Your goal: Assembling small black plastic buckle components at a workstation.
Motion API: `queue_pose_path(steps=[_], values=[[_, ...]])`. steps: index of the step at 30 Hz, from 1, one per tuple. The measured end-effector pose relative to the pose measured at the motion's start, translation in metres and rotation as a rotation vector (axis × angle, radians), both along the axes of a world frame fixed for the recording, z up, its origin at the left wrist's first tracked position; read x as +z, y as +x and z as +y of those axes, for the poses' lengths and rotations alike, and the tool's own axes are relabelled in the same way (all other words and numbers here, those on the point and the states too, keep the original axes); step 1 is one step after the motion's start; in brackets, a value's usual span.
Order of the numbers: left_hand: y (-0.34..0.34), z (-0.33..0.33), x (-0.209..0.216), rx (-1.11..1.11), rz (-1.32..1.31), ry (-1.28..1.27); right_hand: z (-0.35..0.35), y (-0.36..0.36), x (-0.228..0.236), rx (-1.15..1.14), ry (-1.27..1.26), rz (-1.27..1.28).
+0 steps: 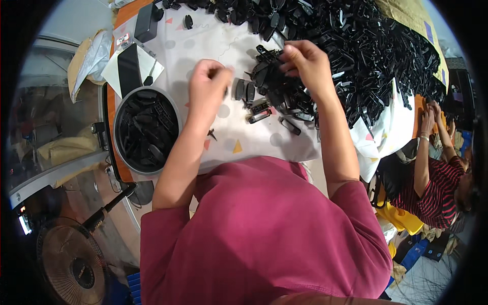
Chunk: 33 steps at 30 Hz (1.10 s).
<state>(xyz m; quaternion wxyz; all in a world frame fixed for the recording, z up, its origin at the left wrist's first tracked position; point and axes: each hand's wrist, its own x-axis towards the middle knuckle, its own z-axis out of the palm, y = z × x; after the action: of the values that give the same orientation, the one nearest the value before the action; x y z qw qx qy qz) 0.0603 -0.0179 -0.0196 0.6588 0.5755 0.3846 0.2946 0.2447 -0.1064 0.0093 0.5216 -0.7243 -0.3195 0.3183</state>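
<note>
Over the table's middle, my left hand (207,89) is curled, its fingertips slightly blurred. A dark sliver shows at its fingers, too small to name. My right hand (310,66) is bent over a small cluster of black plastic parts (269,76), with thumb and fingers drawn together; what they grip, if anything, is hidden. Between the hands, two rounded black pieces (244,90) stand side by side on the patterned cloth (175,56). Nearer me lie a part with a shiny strip (259,116) and a short black piece (290,126).
A large heap of black parts (366,56) covers the far right. At left are a round tub (175,109) of similar parts, a phone-like black slab (129,68) and a black box (147,23). A fan (71,259) stands lower left; another person (432,173) works at right.
</note>
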Motion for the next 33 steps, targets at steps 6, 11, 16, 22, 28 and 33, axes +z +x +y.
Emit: queue_pose_path(steps=[6,11,16,22,28,33], values=[[0.025,-0.025,-0.013,-0.358,0.968,0.843,0.040,0.009,-0.030,0.125,-0.237,-0.893],[0.015,-0.013,-0.004,-0.317,0.695,0.667,0.056,0.006,-0.046,0.174,-0.340,-1.209],[-0.007,-0.012,0.016,-0.023,-0.160,-0.053,0.027,-0.029,0.018,0.159,0.272,0.311],[-0.010,-0.022,0.033,-0.083,-0.288,-0.046,-0.016,-0.053,0.022,0.130,0.343,0.287],[-0.008,-0.024,0.046,-0.078,-0.235,0.097,-0.027,-0.054,0.027,0.140,0.492,-0.098],[-0.007,-0.026,0.053,-0.109,-0.243,0.062,-0.030,-0.054,0.030,0.183,0.473,-0.526]])
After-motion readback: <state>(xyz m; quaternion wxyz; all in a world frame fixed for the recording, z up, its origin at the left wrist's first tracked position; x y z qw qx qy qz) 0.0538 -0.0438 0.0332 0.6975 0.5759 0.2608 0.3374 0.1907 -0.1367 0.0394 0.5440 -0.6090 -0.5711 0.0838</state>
